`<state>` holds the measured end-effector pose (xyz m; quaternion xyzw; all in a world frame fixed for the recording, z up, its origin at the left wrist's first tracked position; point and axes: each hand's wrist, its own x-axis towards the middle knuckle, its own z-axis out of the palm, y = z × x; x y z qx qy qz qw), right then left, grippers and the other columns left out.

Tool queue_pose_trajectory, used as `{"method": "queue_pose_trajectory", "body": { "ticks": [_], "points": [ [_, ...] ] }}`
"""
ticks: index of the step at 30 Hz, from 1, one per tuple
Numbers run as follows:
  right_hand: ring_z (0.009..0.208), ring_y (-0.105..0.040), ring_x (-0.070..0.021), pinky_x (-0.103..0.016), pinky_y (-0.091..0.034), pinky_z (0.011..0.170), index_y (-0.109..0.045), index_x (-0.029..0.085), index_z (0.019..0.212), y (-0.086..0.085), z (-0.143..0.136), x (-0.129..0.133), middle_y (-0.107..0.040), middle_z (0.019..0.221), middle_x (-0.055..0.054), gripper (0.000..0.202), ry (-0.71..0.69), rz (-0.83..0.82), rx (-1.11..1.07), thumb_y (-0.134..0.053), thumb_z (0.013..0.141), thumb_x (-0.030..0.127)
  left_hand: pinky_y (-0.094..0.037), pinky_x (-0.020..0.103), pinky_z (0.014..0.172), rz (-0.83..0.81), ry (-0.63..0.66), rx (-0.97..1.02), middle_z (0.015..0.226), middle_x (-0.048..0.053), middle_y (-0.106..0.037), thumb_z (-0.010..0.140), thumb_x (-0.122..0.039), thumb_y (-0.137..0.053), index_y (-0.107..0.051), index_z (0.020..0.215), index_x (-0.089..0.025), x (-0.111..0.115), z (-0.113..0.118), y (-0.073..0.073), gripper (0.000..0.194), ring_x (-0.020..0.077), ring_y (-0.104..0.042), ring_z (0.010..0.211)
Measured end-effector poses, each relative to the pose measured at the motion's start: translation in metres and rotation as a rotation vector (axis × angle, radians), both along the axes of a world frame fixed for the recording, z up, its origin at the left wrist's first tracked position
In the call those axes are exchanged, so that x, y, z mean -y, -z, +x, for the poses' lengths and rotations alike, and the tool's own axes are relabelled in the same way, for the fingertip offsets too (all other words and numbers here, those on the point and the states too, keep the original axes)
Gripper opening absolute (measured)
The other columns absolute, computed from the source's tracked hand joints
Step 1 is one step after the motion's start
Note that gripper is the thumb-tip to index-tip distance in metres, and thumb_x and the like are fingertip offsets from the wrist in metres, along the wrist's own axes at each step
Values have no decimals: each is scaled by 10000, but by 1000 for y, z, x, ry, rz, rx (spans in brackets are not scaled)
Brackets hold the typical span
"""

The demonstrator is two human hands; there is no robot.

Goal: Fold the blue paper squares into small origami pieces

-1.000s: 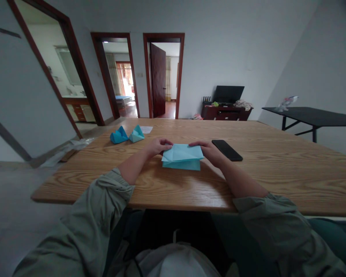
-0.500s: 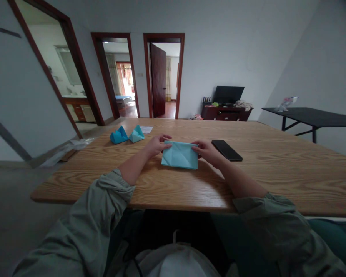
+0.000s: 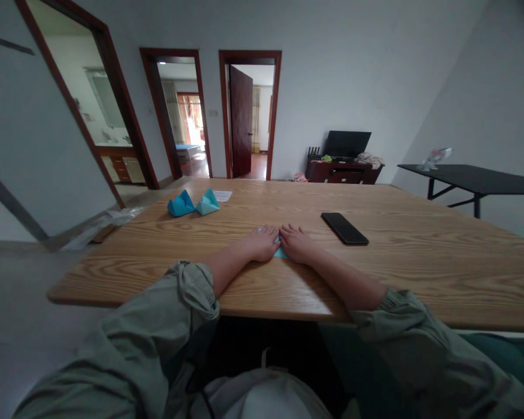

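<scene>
A light blue sheet of folded paper (image 3: 280, 252) lies on the wooden table, mostly covered by my hands. My left hand (image 3: 265, 243) rests flat on its left part, fingers stretched out. Close beside it, my right hand (image 3: 296, 242) lies flat over the right part, fingers pointing away from me. Only a small strip of the paper shows between and below the two hands. Farther back on the left stand two folded paper shapes, a darker blue one (image 3: 181, 204) and a pale blue one (image 3: 208, 202).
A black phone (image 3: 344, 227) lies to the right of my hands. Behind the folded shapes is a small white paper slip (image 3: 223, 196). The wooden table (image 3: 157, 273) has its front edge just before my body. A black table (image 3: 471, 177) stands at the far right.
Both hands have moved inward from the paper's upper corners and now lie flat over it. The paper, held up at its top edge before, is now pressed against the table.
</scene>
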<state>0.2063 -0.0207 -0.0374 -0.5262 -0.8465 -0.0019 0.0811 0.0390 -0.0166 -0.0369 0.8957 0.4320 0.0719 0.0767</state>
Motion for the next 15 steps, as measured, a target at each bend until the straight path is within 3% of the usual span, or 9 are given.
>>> {"method": "queue_pose_trajectory", "body": {
  "ticks": [5,10,15],
  "points": [
    [1400,-124,-351,-593,-155,1073,-218,162,1478,0,1,-1,-186,1534,-134,616,29,-125,46,-157,948,469,-123,541,1108,-33,-48,-66,1541,91,-158,922,-537,-168,-189,1480,-177,-9,-9,-4,665,310,-129,1408],
    [1402,-72,-367,-624,-99,1066,-172,216,1491,-5,3,-7,-146,1549,-102,683,68,-145,80,-143,915,583,-97,587,1096,-46,-197,-109,1546,57,-149,909,-544,-163,-199,1478,-222,-29,-19,-3,655,316,-107,1411],
    [1394,-71,-396,-668,-99,1039,-164,207,1492,-3,14,-24,-130,1552,-97,639,215,-162,78,-145,930,511,-39,656,1062,-62,-368,-109,1550,53,-129,897,-527,-180,-203,1480,-205,-44,-27,-1,666,377,-45,1403]
  ]
}}
